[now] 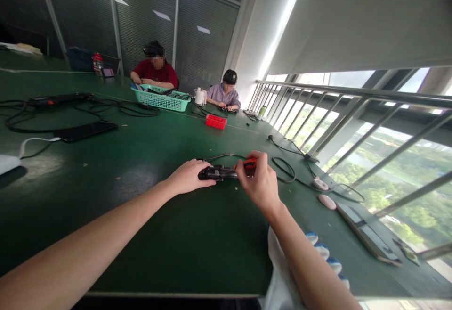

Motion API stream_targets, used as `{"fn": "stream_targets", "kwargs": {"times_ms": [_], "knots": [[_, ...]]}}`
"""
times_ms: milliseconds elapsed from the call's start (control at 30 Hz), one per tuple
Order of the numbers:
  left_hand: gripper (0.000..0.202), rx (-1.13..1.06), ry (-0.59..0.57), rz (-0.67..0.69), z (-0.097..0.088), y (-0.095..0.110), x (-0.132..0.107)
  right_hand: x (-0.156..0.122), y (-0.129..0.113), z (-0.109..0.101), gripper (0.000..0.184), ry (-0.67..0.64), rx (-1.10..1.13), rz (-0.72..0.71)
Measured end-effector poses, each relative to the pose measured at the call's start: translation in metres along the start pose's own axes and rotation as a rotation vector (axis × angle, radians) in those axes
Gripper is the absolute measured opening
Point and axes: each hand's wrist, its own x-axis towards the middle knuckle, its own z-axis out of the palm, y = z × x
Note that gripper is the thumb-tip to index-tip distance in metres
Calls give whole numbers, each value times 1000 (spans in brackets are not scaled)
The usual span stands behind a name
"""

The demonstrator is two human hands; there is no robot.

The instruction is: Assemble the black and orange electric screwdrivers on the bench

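Observation:
My left hand (pixel 190 176) is closed on the left end of a dark, elongated device (pixel 215 173) that lies low over the green table. My right hand (pixel 260 183) is curled round an orange-and-black handled tool (pixel 250 163) at the device's right end. The fingers cover much of the tool, so its exact kind does not show. A thin black cable (pixel 226 155) runs just behind the device. Beneath my right forearm lies a white glove (pixel 278 258) with blue-and-white fingertips.
The green table (pixel 158 234) carries a red tray (pixel 216 122), a teal basket (pixel 162 99) and a black phone (pixel 88 131). Looped cables (pixel 287 168) and a flat tablet-like slab (pixel 367 234) lie rightward by a metal railing (pixel 353 94). Two people sit across the table.

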Motion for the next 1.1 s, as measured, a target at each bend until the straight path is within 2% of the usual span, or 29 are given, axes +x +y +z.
{"fn": "stream_targets", "kwargs": {"times_ms": [133, 300, 400, 500, 633, 700, 800, 933, 1000, 1100], "knots": [[50, -19, -2, -2, -2, 1, -1, -2, 4, 2, 27, 74, 58, 87], [49, -33, 23, 20, 0, 0, -1, -2, 3, 8, 24, 52, 33, 73], [50, -42, 25, 23, 0, -1, -2, -2, -1, 9, 30, 41, 19, 81], [50, -53, 28, 14, 0, -1, -2, -1, -3, 6, 36, 30, -7, 29], [50, -53, 22, 4, 1, -1, -2, 3, -3, 0, 14, 54, -148, -62], [51, -50, 23, 4, 1, -1, -2, 5, -2, -2, 13, 54, -125, -94], [53, -49, 23, 5, 0, -1, -1, 5, -1, -4, 22, 27, -67, -112], [53, -31, 14, 6, -1, -1, -1, 4, 1, -6, 10, 90, -8, -137], [54, -19, 8, 1, 0, -1, -1, 3, 2, -7, 10, 117, 38, -182], [54, -10, 3, -6, 0, -1, -1, 2, 3, -7, 10, 81, 48, -226]]}}
